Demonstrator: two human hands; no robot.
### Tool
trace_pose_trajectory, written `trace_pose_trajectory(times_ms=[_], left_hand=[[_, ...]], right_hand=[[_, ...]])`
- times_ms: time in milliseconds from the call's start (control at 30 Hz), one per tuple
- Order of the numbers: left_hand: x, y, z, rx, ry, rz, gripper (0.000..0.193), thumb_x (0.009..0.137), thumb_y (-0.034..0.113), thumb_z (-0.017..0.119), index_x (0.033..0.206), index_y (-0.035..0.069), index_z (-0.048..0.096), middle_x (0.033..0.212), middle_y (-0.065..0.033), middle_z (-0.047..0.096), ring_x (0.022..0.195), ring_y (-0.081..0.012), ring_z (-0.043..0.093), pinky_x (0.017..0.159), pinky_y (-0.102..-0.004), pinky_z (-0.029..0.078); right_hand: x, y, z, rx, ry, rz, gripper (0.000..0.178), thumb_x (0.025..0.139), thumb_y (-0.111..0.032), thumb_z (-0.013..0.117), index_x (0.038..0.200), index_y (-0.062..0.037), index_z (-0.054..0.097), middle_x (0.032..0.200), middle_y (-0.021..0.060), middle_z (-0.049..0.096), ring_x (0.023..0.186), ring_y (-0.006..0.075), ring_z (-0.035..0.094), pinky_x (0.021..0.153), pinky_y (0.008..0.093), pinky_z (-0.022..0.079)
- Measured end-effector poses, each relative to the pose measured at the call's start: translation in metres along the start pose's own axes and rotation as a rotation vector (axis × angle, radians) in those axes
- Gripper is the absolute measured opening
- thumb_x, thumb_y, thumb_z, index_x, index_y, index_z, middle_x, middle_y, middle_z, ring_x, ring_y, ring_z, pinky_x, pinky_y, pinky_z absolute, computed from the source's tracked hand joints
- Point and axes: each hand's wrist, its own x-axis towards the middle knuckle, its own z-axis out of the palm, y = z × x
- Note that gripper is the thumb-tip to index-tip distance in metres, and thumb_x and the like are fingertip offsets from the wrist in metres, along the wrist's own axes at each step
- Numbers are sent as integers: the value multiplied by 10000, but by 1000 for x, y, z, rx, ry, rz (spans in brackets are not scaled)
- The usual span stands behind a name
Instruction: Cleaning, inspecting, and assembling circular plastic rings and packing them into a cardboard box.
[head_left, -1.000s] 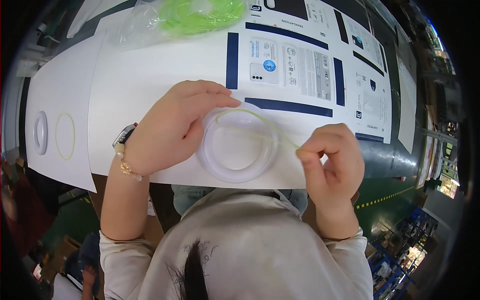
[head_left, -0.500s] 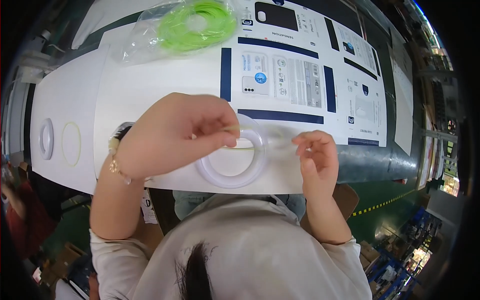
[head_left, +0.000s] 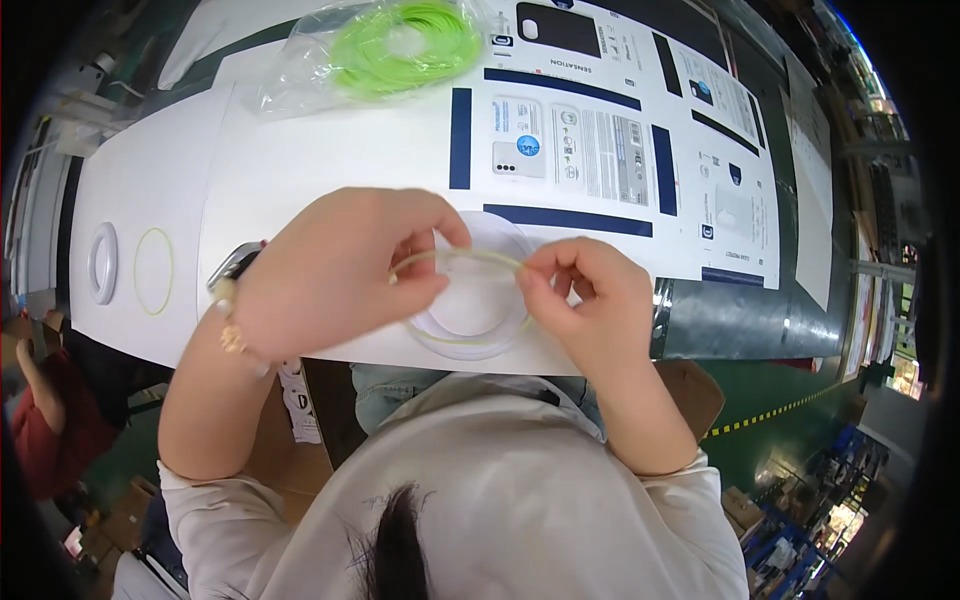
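A thin yellow-green ring (head_left: 488,255) is stretched between my hands over a white, glossy thick ring (head_left: 500,228) that lies near the table's front edge. My right hand (head_left: 590,295) pinches the thin ring between thumb and fingertips. Curled around its left part is my left hand (head_left: 360,265), index finger and thumb a little apart; the exact grip is partly hidden. The lower part of the thin ring passes across the front of the thick ring; whether they touch, I cannot tell. At the far left, another thick white ring (head_left: 102,263) lies beside a thin green ring (head_left: 153,271).
A clear bag of bright green rings (head_left: 410,50) lies at the back. Printed white sheets (head_left: 620,160) with dark blue bars cover the table's right side. A person in red (head_left: 50,430) is at the far left, beyond the table.
My right hand has moved left and taken hold of the thin ring, closing the gap between my hands. The view has shifted slightly.
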Motion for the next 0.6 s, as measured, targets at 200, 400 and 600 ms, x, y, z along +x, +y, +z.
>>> trace_pose_trajectory(times_ms=[200, 400, 600], left_hand=[[20, -29, 28, 53, 124, -20, 222, 788, 37, 663, 1009, 42, 645, 788, -46, 610, 674, -125, 578, 628, -248, 482], [18, -29, 40, 119, 256, -16, 161, 780, 13, 665, 938, 38, 647, 796, -60, 596, 647, -158, 579, 583, -272, 483], [16, -29, 49, 195, 300, -35, 147, 773, 33, 637, 918, 57, 635, 842, -104, 613, 687, -284, 608, 614, -372, 494]], right_hand=[[3, 30, 10, 4, 39, 281, 99, 753, -33, 745, 823, -7, 680, 730, 9, 649, 597, 48, 505, 542, 206, 417], [6, 35, 9, -199, 64, 131, 120, 716, -30, 740, 816, -33, 675, 734, 35, 649, 582, 103, 547, 543, 231, 457], [8, 39, 12, -284, 67, 4, 111, 703, -35, 731, 784, -56, 658, 737, 37, 633, 605, 146, 594, 549, 251, 480]])
